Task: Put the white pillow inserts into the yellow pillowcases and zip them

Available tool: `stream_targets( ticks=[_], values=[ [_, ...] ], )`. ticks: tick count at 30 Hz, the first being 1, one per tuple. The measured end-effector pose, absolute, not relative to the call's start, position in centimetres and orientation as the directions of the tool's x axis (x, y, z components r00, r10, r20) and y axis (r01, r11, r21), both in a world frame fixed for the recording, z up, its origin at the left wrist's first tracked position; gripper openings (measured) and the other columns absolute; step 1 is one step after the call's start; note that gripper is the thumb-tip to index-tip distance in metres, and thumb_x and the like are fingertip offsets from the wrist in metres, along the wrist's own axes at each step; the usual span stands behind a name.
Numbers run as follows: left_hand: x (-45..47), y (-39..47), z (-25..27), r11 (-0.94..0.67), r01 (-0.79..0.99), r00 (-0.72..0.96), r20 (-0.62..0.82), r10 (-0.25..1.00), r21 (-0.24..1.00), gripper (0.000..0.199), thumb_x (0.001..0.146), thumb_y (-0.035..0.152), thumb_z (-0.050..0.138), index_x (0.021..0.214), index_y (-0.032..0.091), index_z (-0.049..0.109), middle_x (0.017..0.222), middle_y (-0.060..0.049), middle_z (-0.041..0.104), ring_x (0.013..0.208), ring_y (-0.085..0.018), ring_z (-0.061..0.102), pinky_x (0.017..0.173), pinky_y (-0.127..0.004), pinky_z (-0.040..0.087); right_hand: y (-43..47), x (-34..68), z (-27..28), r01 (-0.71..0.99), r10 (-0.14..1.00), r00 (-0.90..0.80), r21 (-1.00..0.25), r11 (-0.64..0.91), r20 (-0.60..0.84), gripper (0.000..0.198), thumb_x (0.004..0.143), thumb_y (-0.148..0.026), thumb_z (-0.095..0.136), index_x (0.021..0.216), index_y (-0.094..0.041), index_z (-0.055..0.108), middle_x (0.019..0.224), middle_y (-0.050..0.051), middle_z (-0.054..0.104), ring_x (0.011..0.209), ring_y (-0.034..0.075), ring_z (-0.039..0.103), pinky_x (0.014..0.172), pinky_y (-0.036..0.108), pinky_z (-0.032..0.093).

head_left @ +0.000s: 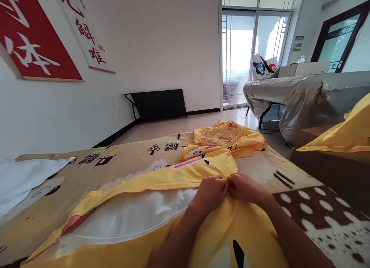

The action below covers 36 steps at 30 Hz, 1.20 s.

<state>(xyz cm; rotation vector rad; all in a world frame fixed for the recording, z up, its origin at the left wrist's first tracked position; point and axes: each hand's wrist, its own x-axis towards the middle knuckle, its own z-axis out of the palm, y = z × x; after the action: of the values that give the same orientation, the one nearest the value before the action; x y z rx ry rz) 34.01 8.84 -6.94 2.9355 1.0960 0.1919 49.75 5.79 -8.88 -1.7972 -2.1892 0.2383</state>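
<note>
A yellow pillowcase (254, 229) with a printed cartoon pattern lies in front of me. Its long side gapes, and a white pillow (138, 216) shows through the gap. My left hand (211, 192) is closed on the pillowcase's edge at the right end of this opening. Right beside it, almost touching, my right hand (244, 187) pinches the same edge. What lies between the fingertips is hidden, so a zipper pull cannot be made out. Just beyond my hands sits a crumpled heap of yellow fabric (222, 139) with a rabbit print.
A beige patterned blanket (130, 160) covers the surface under the work. White cloth (26, 179) lies at the left. On the right, more yellow fabric (343, 133) rests on a brown box (323, 164). Behind stands a table under a silver cover (300, 94). A black folded frame (158, 105) leans against the wall.
</note>
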Motion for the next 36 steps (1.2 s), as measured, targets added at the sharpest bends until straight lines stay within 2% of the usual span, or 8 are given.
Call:
stream_targets(
  ticks=[5,8,10,15,20,23,30,36],
  values=[
    [33.4,8.4,-8.2,-0.799,0.6,0.758,0.335,0.56,-0.023,0.019,0.087,0.018,0.049,0.074,0.018,0.063,0.081,-0.004,0.063,0.081,-0.019,0.055,0.073,-0.033,0.04,5.9,49.5,-9.2,0.928,0.969,-0.192,-0.293,0.23,0.154,0.016,0.075,-0.015,0.049,0.063,-0.018,0.06,0.072,0.006,0.066,0.065,0.015,0.056,0.056,0.026,0.025],
    [33.4,8.3,-8.8,-0.839,0.541,0.771,0.432,0.467,-0.06,0.018,0.087,0.017,0.051,0.072,0.018,0.061,0.082,-0.004,0.061,0.08,-0.018,0.052,0.072,-0.034,0.036,6.3,49.6,-9.3,0.908,0.972,-0.184,-0.352,0.226,0.149,0.017,0.073,-0.015,0.05,0.058,-0.017,0.056,0.066,0.003,0.063,0.059,0.012,0.05,0.055,0.025,0.026],
    [33.4,8.4,-9.0,-0.835,0.548,0.756,0.458,0.469,-0.049,0.019,0.088,0.018,0.05,0.071,0.017,0.06,0.081,-0.004,0.06,0.081,-0.018,0.051,0.072,-0.036,0.034,6.6,49.9,-9.3,0.889,0.974,-0.172,-0.402,0.218,0.148,0.016,0.072,-0.015,0.051,0.056,-0.017,0.055,0.063,0.002,0.061,0.057,0.011,0.048,0.054,0.024,0.027],
    [33.6,8.3,-8.9,-0.793,0.609,0.713,0.442,0.545,-0.004,0.013,0.09,0.025,0.051,0.081,0.018,0.058,0.086,-0.005,0.059,0.088,-0.021,0.05,0.075,-0.039,0.031,7.0,51.1,-8.8,0.803,0.969,-0.197,-0.543,0.247,0.149,0.015,0.074,-0.017,0.051,0.064,-0.018,0.062,0.064,0.0,0.062,0.059,0.011,0.05,0.056,0.022,0.035],
    [33.7,8.1,-9.1,-0.801,0.599,0.68,0.514,0.523,0.022,0.009,0.09,0.019,0.049,0.087,0.018,0.056,0.086,-0.004,0.056,0.085,-0.019,0.049,0.074,-0.036,0.029,6.7,51.6,-8.1,0.746,0.967,-0.203,-0.614,0.256,0.156,0.018,0.081,-0.025,0.05,0.073,-0.018,0.064,0.068,0.001,0.063,0.062,0.012,0.052,0.057,0.023,0.038],
    [33.8,8.1,-9.2,-0.8,0.6,0.672,0.523,0.524,0.03,0.015,0.093,0.021,0.047,0.082,0.017,0.057,0.084,-0.003,0.057,0.086,-0.019,0.05,0.075,-0.037,0.028,6.7,51.5,-7.9,0.735,0.963,-0.206,-0.622,0.269,0.172,0.019,0.083,-0.029,0.051,0.073,-0.017,0.062,0.067,0.001,0.062,0.061,0.012,0.05,0.057,0.023,0.038],
    [33.9,8.1,-9.1,-0.731,0.675,0.633,0.432,0.642,0.098,0.02,0.092,0.033,0.051,0.086,0.017,0.062,0.09,-0.005,0.061,0.09,-0.022,0.052,0.076,-0.039,0.027,6.7,51.3,-7.9,0.745,0.961,-0.211,-0.608,0.276,0.179,0.016,0.082,-0.026,0.051,0.074,-0.017,0.062,0.066,0.0,0.062,0.06,0.011,0.05,0.056,0.022,0.037],
    [33.9,8.3,-9.4,-0.771,0.616,0.688,0.367,0.626,0.16,0.025,0.095,0.026,0.045,0.081,0.017,0.063,0.087,-0.004,0.062,0.091,-0.019,0.052,0.078,-0.039,0.03,6.6,51.0,-8.0,0.778,0.962,-0.228,-0.566,0.273,0.151,0.016,0.081,-0.023,0.049,0.073,-0.018,0.061,0.068,0.0,0.063,0.061,0.012,0.051,0.057,0.023,0.037]
  ],
)
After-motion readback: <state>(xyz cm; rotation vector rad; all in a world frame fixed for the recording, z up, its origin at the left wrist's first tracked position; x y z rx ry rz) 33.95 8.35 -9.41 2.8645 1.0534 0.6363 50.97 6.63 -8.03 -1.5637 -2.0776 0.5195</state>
